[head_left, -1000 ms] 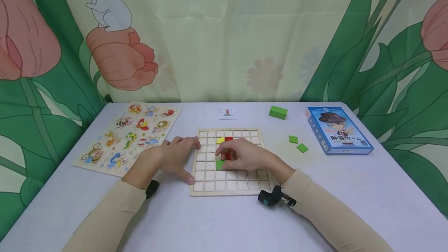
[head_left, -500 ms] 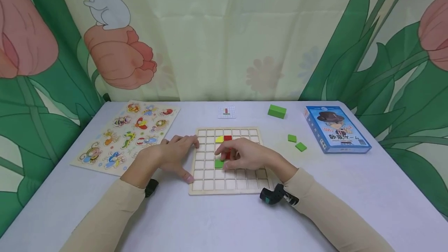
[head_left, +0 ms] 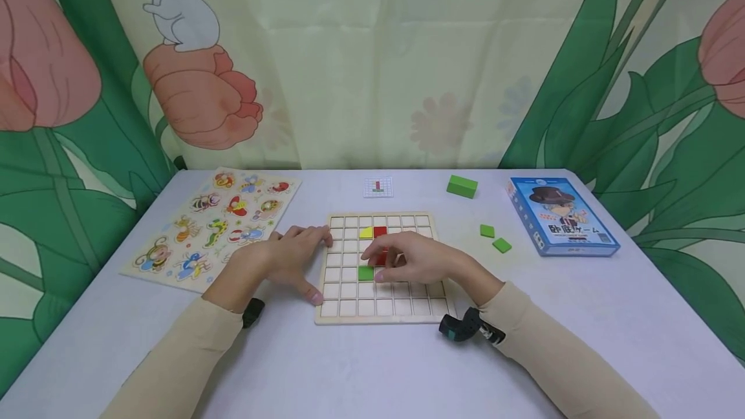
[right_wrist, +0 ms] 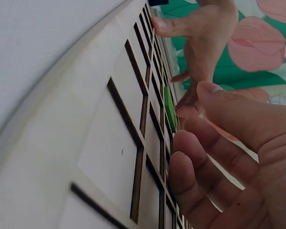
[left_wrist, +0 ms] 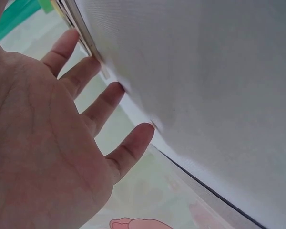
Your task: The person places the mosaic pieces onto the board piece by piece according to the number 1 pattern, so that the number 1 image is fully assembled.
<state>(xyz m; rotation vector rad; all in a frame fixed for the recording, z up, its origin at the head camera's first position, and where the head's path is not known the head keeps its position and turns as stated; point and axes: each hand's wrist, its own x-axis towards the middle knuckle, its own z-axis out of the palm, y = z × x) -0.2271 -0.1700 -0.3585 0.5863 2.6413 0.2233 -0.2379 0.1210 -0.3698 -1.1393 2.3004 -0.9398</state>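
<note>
A wooden grid board [head_left: 347, 308] lies flat on the white table. On it sit a green square tile [head_left: 365, 273], a yellow piece [head_left: 365, 233] with a slanted edge, and red tiles [head_left: 380, 231], partly covered by my right hand [head_left: 413, 257]. That hand hovers low over the board, fingers loosely bent, thumb apart from the fingertips beside the green tile; the right wrist view shows nothing between them. My left hand [head_left: 291, 260], fingers spread, rests at the board's left edge, fingertips and thumb touching it. The green tile [right_wrist: 169, 109] also shows in the right wrist view.
Behind the board lie a small printed grid card [head_left: 378, 187] and a green block [head_left: 462, 186]. Two loose green tiles [head_left: 487, 231] are to the right, near a blue game box [head_left: 563, 216]. A picture board of insects [head_left: 215, 231] lies at the left.
My right hand has shifted slightly right, and its thumb has come off the green tile, showing more of it. The left hand has stayed at the board's edge.
</note>
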